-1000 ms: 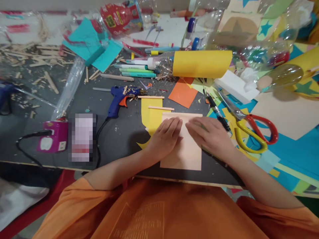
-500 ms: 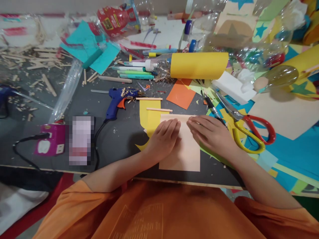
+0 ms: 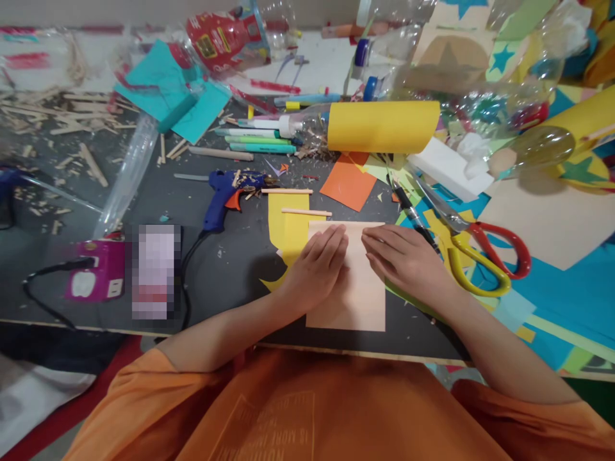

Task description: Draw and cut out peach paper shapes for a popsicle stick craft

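Observation:
A peach sheet of paper (image 3: pixel 346 307) lies on the dark table in front of me, its far edge looking folded or rolled into a narrow strip. On its left half rests my left hand (image 3: pixel 317 266), fingers stretched out and fingertips just short of that strip. My right hand (image 3: pixel 410 259) lies over the sheet's right side, fingers extended and pointing inward at the far edge. Both palms face down. Whatever is under the fingers is hidden. Left of the sheet are pieces of yellow paper (image 3: pixel 288 221), with two thin peach sticks or rolled edges (image 3: pixel 306 212) along their tops.
A blue glue gun (image 3: pixel 218 198) lies left, near a blurred-out phone (image 3: pixel 154 272) and a magenta power box (image 3: pixel 96 272). Red-and-yellow scissors (image 3: pixel 461 224) and paper scraps are right. Behind are an orange square (image 3: pixel 349 182), a yellow-wrapped bottle (image 3: pixel 384 126), markers and wood bits.
Hardly anything differs. The fingers of my right hand have shifted very slightly at the folded edge; my left hand stays on the sheet.

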`<state>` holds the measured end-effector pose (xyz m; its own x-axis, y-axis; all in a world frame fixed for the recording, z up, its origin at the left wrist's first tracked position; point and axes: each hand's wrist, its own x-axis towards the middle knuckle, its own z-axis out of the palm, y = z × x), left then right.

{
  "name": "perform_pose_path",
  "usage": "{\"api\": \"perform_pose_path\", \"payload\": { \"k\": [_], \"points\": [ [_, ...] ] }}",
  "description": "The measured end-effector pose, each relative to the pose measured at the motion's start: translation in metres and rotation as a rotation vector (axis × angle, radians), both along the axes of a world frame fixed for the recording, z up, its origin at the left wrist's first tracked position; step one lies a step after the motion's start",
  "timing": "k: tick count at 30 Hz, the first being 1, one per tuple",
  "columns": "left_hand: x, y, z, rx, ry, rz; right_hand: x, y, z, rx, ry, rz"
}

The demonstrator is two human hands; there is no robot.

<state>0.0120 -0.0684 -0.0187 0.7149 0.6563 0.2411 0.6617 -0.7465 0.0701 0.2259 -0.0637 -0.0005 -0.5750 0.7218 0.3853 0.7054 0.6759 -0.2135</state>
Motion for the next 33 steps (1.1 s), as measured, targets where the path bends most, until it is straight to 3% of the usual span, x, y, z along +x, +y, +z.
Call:
{"api": "perform_pose_path", "payload": {
  "k": [9, 21, 26, 33],
  "points": [
    [0.001, 0.0, 0.0, 0.041, 0.045, -0.006, -0.001, 0.0, -0.001, -0.012, -0.015, -0.016],
    [0.001, -0.001, -0.001, -0.009, 0.053, 0.001, -0.016, -0.006, -0.014, -0.16, -0.024, -0.054],
    [0.002, -0.001, 0.001, 0.032, 0.059, 0.017, -0.015, -0.005, -0.014, -0.131, -0.02, -0.05],
    [0.001, -0.001, 0.0, -0.028, 0.04, -0.002, -0.014, -0.005, -0.016, -0.113, -0.005, -0.063]
  ]
}}
